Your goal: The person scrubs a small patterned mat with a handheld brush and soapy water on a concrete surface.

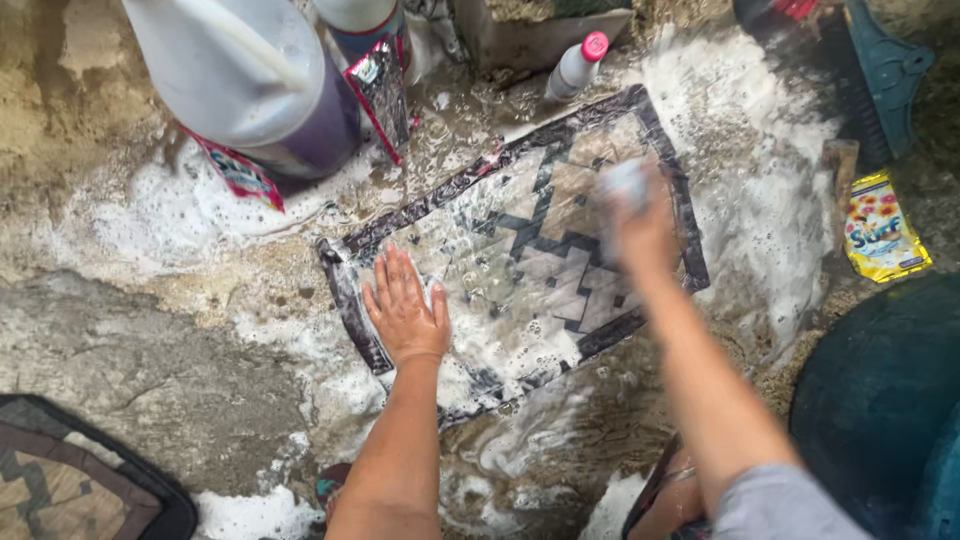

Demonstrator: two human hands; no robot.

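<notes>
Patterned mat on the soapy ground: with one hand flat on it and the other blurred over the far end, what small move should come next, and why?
Probably draw the right hand back toward the middle of the dark-bordered patterned mat. The left hand lies flat on the near corner, pinning it, and foam covers the centre. The right hand is blurred over the far end, seemingly gripping something pale; I cannot tell what.
</notes>
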